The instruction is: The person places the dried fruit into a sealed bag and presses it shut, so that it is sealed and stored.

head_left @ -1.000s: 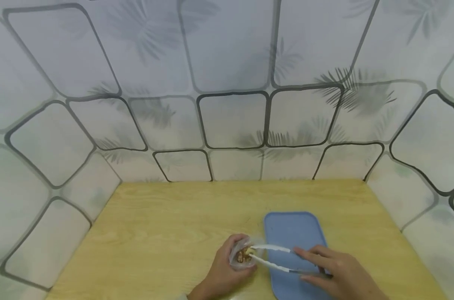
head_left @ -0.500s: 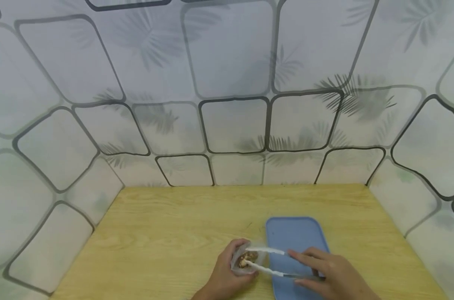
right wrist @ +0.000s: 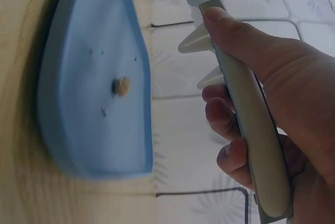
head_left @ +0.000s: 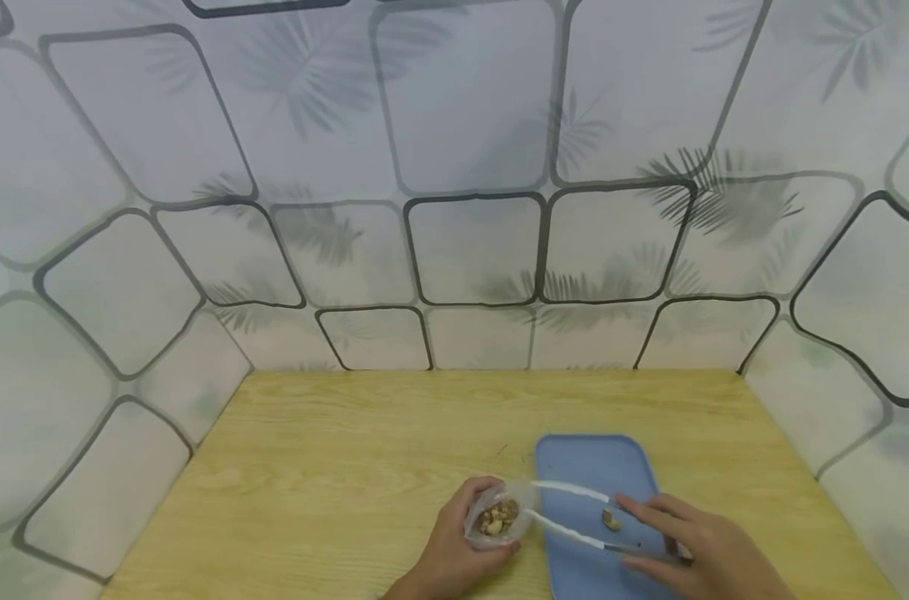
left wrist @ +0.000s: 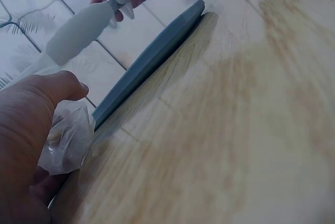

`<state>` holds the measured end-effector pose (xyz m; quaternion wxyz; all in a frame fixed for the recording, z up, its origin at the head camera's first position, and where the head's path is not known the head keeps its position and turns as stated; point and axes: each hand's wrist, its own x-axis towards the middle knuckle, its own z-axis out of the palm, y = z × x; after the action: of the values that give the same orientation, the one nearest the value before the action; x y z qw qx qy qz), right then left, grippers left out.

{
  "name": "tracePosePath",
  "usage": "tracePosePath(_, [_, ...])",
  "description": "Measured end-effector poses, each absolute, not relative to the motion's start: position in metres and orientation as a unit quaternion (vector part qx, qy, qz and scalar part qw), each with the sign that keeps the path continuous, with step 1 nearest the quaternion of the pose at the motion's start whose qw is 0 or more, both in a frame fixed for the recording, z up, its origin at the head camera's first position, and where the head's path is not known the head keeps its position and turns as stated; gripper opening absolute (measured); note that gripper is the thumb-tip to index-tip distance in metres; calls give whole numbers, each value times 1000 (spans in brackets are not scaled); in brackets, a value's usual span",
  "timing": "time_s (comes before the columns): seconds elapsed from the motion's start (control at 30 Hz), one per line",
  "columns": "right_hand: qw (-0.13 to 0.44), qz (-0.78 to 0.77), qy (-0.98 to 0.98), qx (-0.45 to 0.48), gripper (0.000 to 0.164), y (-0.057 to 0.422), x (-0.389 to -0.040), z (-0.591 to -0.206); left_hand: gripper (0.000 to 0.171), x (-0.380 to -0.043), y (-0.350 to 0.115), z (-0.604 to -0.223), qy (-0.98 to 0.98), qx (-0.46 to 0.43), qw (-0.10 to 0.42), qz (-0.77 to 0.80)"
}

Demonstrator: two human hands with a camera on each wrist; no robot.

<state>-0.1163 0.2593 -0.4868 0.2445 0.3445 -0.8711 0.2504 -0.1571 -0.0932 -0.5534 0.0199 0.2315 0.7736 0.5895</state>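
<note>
My left hand (head_left: 450, 546) holds a small clear plastic bag (left wrist: 70, 140) upright, its mouth facing up and several brown and pale nuts (head_left: 496, 518) showing inside. In my right hand (head_left: 705, 537) are tongs (head_left: 570, 489) with whitish covered arms, held between thumb and fingers. The tong arms are spread, with their tips close by the bag's right edge and nothing between them. Beneath the tongs, a single nut (right wrist: 122, 86) lies on the blue tray (head_left: 581, 454). The right wrist view shows the handle (right wrist: 251, 124) along the palm.
The tray stands right of the bag on a light wooden table (head_left: 334, 467). A few dark specks (right wrist: 103, 111) dot the tray. Patterned wall covering (head_left: 469, 250) encloses the table at the back and both sides.
The tongs' tips have come out of the bag and moved right with the right hand. A nut now shows on the tray between the tong arms. The left hand stays nearly in place.
</note>
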Motion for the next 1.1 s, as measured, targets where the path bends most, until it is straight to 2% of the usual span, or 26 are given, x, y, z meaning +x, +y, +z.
tracePosePath(0.13, [243,242,-885,315,75,274,-110,-494,71,-156,-93,-551,776,219,32,590])
tracePosePath(0.43, [231,223,-916,240,80,297,-98,-502,71,-156,-94,-551,778,231,15,585])
tracePosePath(0.7, [201,197,-931,233,82,311,-92,-505,72,-155,-93,-549,778,217,34,588])
tracePosePath(0.87, [152,174,-949,214,70,316,-92,-505,72,-155,-93,-547,782,211,35,586])
tracePosePath(0.97, [81,160,-966,186,63,318,-93,-501,72,-155,-93,-547,781,212,37,586])
tracePosePath(1.1, [8,151,-975,162,62,319,-95,-497,71,-156,-93,-550,779,218,35,586])
